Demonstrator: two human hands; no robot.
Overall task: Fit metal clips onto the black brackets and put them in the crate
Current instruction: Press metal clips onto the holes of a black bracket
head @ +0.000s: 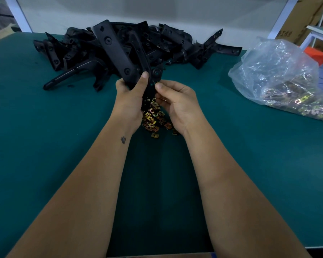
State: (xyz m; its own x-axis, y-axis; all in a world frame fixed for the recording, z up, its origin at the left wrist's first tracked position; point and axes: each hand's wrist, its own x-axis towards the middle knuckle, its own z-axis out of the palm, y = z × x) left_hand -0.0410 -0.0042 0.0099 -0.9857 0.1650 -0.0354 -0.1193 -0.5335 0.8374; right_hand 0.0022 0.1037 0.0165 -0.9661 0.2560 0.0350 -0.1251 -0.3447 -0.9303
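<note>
My left hand [128,98] grips a long black bracket [114,51] near its lower end and holds it upright above the table. My right hand [175,101] pinches a small metal clip [159,83] against the bracket's lower edge, thumb on top. Below both hands lies a loose heap of gold-coloured metal clips [154,118] on the green mat. A large pile of black brackets [157,43] sits behind, at the far middle of the table. No crate is in view.
A clear plastic bag [280,79] holding several more clips lies at the right. The green table [45,127] ends at a white wall behind the pile. Cardboard boxes [306,17] stand beyond the far right corner.
</note>
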